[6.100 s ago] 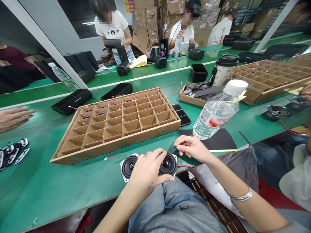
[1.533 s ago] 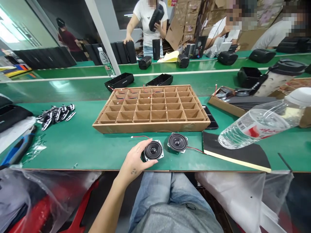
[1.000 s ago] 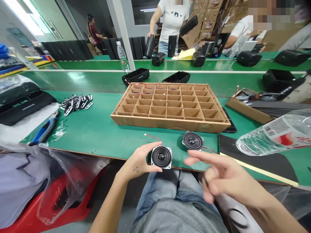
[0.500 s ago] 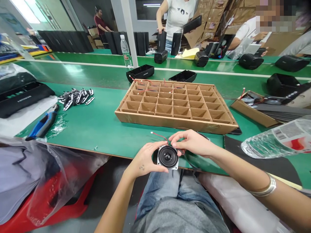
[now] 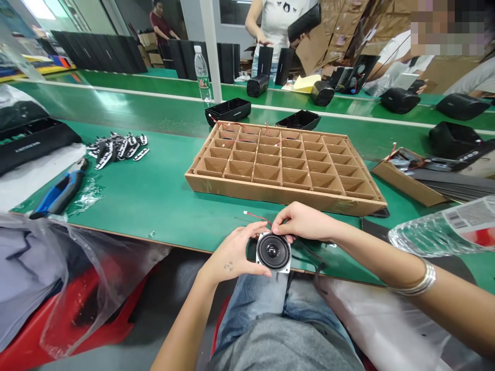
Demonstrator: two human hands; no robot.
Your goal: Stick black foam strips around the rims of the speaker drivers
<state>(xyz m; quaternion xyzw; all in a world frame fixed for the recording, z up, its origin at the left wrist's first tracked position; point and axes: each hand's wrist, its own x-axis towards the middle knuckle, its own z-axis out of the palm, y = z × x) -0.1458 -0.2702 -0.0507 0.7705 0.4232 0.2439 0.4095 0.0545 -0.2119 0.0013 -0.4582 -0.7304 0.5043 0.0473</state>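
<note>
My left hand [image 5: 235, 253] is closed around a small loudspeaker driver [image 5: 273, 251] with a black cone and a square silver frame. It holds the driver face up by its left side, at the table's front edge above my lap. A thin red lead [image 5: 258, 217] with a white plug sticks out behind the driver. My right hand [image 5: 299, 222] pinches at the driver's top edge, fingertips touching its rim. From beneath these fingers a narrow black strip [image 5: 317, 265] trails right and over the table edge; the fingertips partly hide its end.
Beyond my hands lies a divided cardboard tray [image 5: 282, 190], with a few red leads in its back cells. Blue-handled pliers [image 5: 60, 193] and a pile of small black-and-white parts [image 5: 118, 148] lie left. A plastic bottle [image 5: 444, 226] lies right. Co-workers stand across the bench.
My right fingers have closed from a looser hold into a pinch at the driver's top edge. The driver and both hands appear slightly further right, as the view has shifted a little.
</note>
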